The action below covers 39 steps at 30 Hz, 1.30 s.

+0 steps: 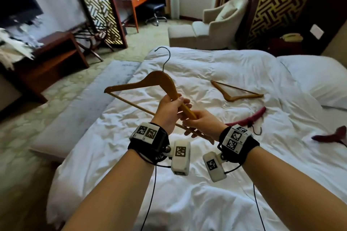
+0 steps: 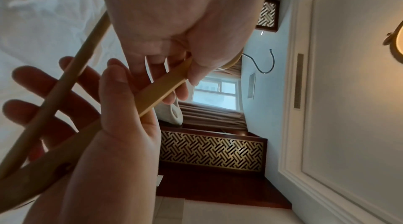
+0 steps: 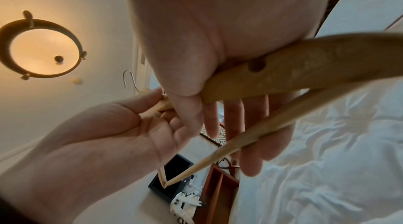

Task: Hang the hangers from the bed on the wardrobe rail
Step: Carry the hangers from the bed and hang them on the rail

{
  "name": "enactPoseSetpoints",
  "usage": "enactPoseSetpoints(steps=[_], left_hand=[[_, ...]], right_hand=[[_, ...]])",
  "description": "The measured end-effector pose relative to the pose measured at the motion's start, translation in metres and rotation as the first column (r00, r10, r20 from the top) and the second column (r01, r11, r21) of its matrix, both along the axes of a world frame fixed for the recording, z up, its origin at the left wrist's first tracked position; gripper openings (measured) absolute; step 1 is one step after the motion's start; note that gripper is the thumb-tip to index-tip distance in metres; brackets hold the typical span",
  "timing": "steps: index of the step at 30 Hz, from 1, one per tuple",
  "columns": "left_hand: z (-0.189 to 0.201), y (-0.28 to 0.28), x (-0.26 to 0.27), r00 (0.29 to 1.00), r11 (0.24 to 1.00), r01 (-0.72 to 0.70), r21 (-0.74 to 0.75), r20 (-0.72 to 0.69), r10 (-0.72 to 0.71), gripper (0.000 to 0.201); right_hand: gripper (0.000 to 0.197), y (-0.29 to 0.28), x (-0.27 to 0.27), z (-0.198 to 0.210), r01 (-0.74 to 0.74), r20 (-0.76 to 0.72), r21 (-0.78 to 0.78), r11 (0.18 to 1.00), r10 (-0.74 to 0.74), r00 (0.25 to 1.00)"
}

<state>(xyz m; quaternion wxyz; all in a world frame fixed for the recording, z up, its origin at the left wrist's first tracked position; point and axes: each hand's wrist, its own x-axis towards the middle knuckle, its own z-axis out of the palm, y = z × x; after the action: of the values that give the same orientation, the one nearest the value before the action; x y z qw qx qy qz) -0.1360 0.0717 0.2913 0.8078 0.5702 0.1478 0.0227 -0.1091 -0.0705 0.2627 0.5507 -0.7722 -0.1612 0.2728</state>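
Observation:
A light wooden hanger [image 1: 159, 78] with a metal hook [image 1: 165, 56] is held up over the white bed [image 1: 216, 184]. My left hand [image 1: 180, 103] grips its right arm partway down, thumb on top. My right hand [image 1: 191, 125] pinches the same arm's end, with the fingers spread under the bar. In the left wrist view my left hand [image 2: 187, 79] pinches the hanger arm [image 2: 161, 88]. In the right wrist view my right hand [image 3: 196, 112] presses its thumb on the hanger arm [image 3: 305, 72]. A second wooden hanger [image 1: 234, 92] and two dark red hangers [image 1: 247, 118] [image 1: 334, 135] lie on the bed. No wardrobe rail is in view.
A grey bench [image 1: 78, 110] runs along the bed's left side. A pillow [image 1: 319, 78] lies at the right. Beyond stand an armchair [image 1: 221, 22] with a footstool, a desk [image 1: 131, 2] with an office chair, and a red-brown cabinet [image 1: 56, 56] at the left.

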Motion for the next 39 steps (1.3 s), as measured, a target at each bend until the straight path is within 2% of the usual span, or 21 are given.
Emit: enactPoseSetpoints(steps=[7, 10, 13, 16, 20, 22, 25, 26, 29, 31, 33, 37, 39], left_hand=[[0.038, 0.089, -0.076, 0.965, 0.964, -0.260, -0.047, 0.030, 0.262, 0.008], [0.050, 0.127, -0.110, 0.918, 0.918, -0.394, -0.039, 0.039, 0.395, 0.010], [0.059, 0.165, -0.153, 0.833, 0.834, -0.551, -0.007, 0.040, 0.551, 0.008], [0.064, 0.198, -0.200, 0.699, 0.698, -0.715, 0.042, 0.030, 0.714, 0.007], [0.069, 0.219, -0.258, 0.508, 0.506, -0.857, 0.094, -0.006, 0.862, 0.011], [0.076, 0.217, -0.298, 0.369, 0.367, -0.925, 0.097, -0.001, 0.930, 0.014], [0.079, 0.208, -0.343, 0.233, 0.231, -0.967, 0.103, 0.002, 0.973, 0.017], [0.081, 0.201, -0.361, 0.163, 0.161, -0.980, 0.114, 0.010, 0.986, 0.017], [0.084, 0.177, -0.411, 0.000, -0.001, -0.990, 0.144, 0.010, 1.000, 0.015], [0.085, 0.155, -0.450, -0.124, -0.123, -0.982, 0.140, 0.002, 0.992, 0.014], [0.088, 0.134, -0.482, -0.201, -0.196, -0.969, 0.151, -0.019, 0.979, 0.015], [0.094, 0.086, -0.555, -0.401, -0.397, -0.904, 0.156, 0.009, 0.916, 0.015], [0.096, 0.065, -0.583, -0.464, -0.459, -0.872, 0.168, 0.010, 0.886, 0.013]], right_hand=[[0.020, 0.088, -0.037, 0.031, -0.175, 0.073, -0.035, 0.984, 0.177, 0.981], [0.021, 0.132, -0.051, 0.044, -0.305, 0.107, -0.041, 0.952, 0.307, 0.946], [0.020, 0.183, -0.072, 0.054, -0.439, 0.142, -0.032, 0.898, 0.439, 0.887], [0.018, 0.231, -0.103, 0.060, -0.581, 0.160, -0.018, 0.814, 0.576, 0.802], [0.019, 0.275, -0.141, 0.065, -0.736, 0.210, -0.011, 0.677, 0.722, 0.660], [0.018, 0.296, -0.168, 0.072, -0.830, 0.240, -0.018, 0.558, 0.808, 0.538], [0.012, 0.313, -0.203, 0.078, -0.900, 0.273, 0.003, 0.436, 0.865, 0.421], [0.012, 0.316, -0.220, 0.080, -0.926, 0.271, 0.010, 0.378, 0.890, 0.366], [0.013, 0.320, -0.266, 0.084, -0.974, 0.257, 0.029, 0.224, 0.940, 0.223], [0.016, 0.319, -0.305, 0.088, -0.997, 0.251, 0.022, 0.081, 0.964, 0.084], [0.017, 0.316, -0.338, 0.089, -1.000, 0.249, 0.021, -0.005, 0.968, 0.001], [0.011, 0.301, -0.422, 0.094, -0.974, 0.249, 0.054, -0.220, 0.948, -0.200], [0.009, 0.290, -0.456, 0.098, -0.952, 0.236, 0.079, -0.296, 0.933, -0.270]])
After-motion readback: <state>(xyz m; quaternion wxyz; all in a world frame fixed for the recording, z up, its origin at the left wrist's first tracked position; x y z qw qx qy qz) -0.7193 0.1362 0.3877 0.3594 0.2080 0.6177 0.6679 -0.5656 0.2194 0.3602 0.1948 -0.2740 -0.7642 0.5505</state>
